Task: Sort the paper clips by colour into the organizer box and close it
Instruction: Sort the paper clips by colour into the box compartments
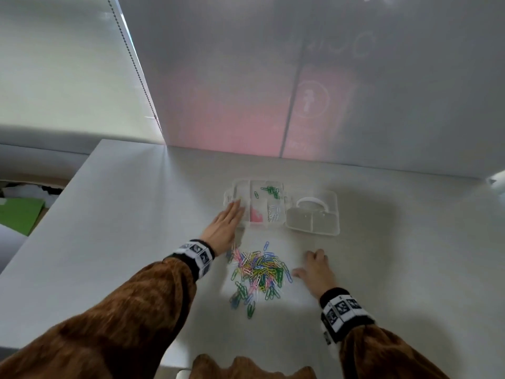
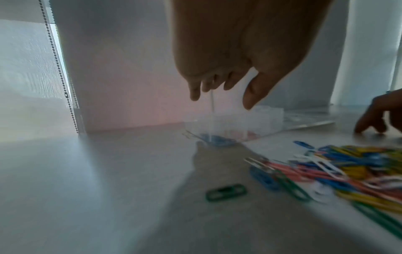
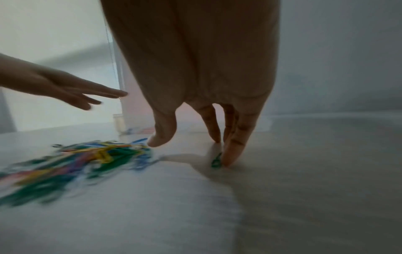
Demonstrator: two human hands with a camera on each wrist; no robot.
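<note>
The clear organizer box (image 1: 237, 185) lies open, its lid (image 1: 325, 225) flat to the right. Green clips (image 1: 270, 190) fill a back compartment, white clips (image 1: 273, 213) and pink clips (image 1: 255, 216) front ones, blue clips (image 2: 217, 138) the near-left one. My left hand (image 1: 222, 228) (image 2: 220, 99) hovers over that near-left corner, fingers straight and spread; a pale streak hangs below them, too blurred to name. The mixed clip pile (image 1: 257, 272) lies in front of the box. Right of it, my right hand (image 1: 314, 266) (image 3: 193, 149) presses a fingertip on a green clip (image 3: 216, 160).
The white table (image 1: 109, 228) ends at a left edge, with green and dark items (image 1: 19, 214) on the floor beyond. A frosted partition (image 1: 300, 77) stands right behind the box. One green clip (image 2: 226, 191) lies apart, left of the pile.
</note>
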